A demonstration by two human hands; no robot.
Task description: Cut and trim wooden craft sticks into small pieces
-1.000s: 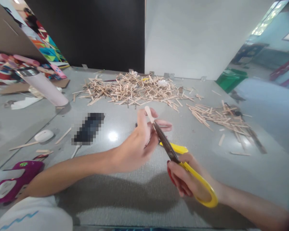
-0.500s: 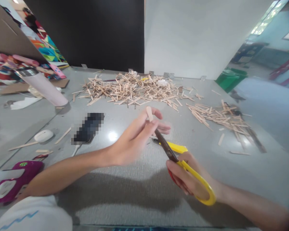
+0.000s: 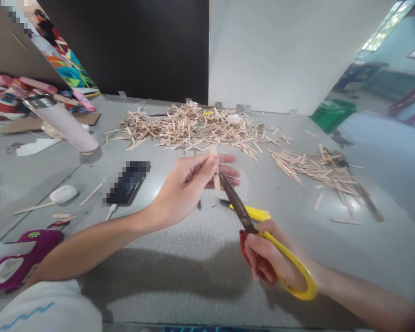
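My left hand (image 3: 190, 184) pinches a flat wooden craft stick (image 3: 217, 182) between thumb and forefinger, the other fingers stretched out behind it. The stick stands nearly upright above the table. My right hand (image 3: 273, 253) is wrapped round the handles of a pair of scissors (image 3: 245, 221), one handle yellow and one red. Their dark blades point up and left, the tips beside the stick, close to my left fingers. Whether the blades touch the stick I cannot tell. Under the blades a yellow utility knife (image 3: 252, 212) lies on the table.
A large heap of craft sticks (image 3: 180, 127) lies at the back, with a smaller pile (image 3: 307, 168) to the right. On the left are a phone (image 3: 129, 184) with a cable, a white mouse-like object (image 3: 63, 194), a pink tumbler (image 3: 65, 124) and a purple pouch (image 3: 44, 244). Upright panels (image 3: 276, 55) stand behind.
In my left hand the stick has shifted so that more of it shows below the thumb. The scissors' handles have spread apart, and the red one shows more.
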